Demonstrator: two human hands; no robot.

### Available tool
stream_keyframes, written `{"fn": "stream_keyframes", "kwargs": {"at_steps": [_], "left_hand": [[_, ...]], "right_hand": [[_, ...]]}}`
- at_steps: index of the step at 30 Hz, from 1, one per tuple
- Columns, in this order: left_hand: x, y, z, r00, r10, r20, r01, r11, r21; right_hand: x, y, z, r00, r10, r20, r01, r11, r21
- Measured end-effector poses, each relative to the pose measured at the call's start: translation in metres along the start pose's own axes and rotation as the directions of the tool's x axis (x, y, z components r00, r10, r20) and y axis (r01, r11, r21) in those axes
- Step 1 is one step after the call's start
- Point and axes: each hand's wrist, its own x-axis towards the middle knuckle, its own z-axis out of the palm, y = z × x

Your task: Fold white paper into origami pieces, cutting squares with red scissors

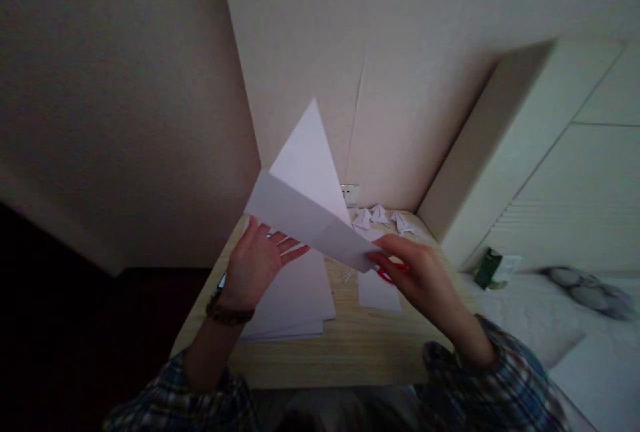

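Two bare hands hold a white paper sheet folded to a triangle (310, 185) up over the pale wooden table (350, 345); the right hand (423, 275) pinches its lower corner; the left hand (257, 262) lies spread-fingered against the opposite edge, thumb hidden, so I cannot tell its hold. Supported so lightly in mid-air, the fold could slide out of line, or the sheet could sag onto the red-handled scissors (387, 277) beneath.

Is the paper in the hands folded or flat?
Folded. The white paper, between the left hand and the right hand, shows a triangle flap rising above a crease, with a strip below.
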Motion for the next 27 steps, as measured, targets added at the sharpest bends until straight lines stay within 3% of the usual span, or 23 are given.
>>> {"fn": "stream_keyframes", "kwargs": {"at_steps": [5,9,12,16,20,27], "left_hand": [[-0.009,0.025,-0.017,0.998,-0.046,-0.051,0.053,0.989,0.137],[-0.018,0.019,-0.016,0.986,-0.072,-0.153,0.119,0.938,0.326],[-0.017,0.016,-0.014,0.984,0.001,-0.178,0.063,0.933,0.354],[-0.015,0.022,-0.010,0.972,0.129,-0.197,-0.050,0.931,0.363],[-0.019,0.032,-0.005,0.967,0.182,-0.178,-0.100,0.915,0.391],[-0.025,0.039,-0.002,0.966,0.188,-0.175,-0.096,0.897,0.432]], "right_hand": [[-0.009,0.013,-0.016,0.985,-0.160,-0.064,0.154,0.985,-0.077],[-0.017,0.017,-0.015,0.943,-0.316,-0.107,0.296,0.940,-0.170],[-0.023,0.021,-0.013,0.923,-0.376,-0.080,0.355,0.913,-0.201],[-0.032,0.026,-0.017,0.956,-0.291,-0.038,0.286,0.952,-0.106],[-0.036,0.024,-0.021,0.988,-0.153,-0.031,0.155,0.984,0.084],[-0.022,0.017,-0.016,0.981,0.189,-0.039,-0.161,0.914,0.372]]}}
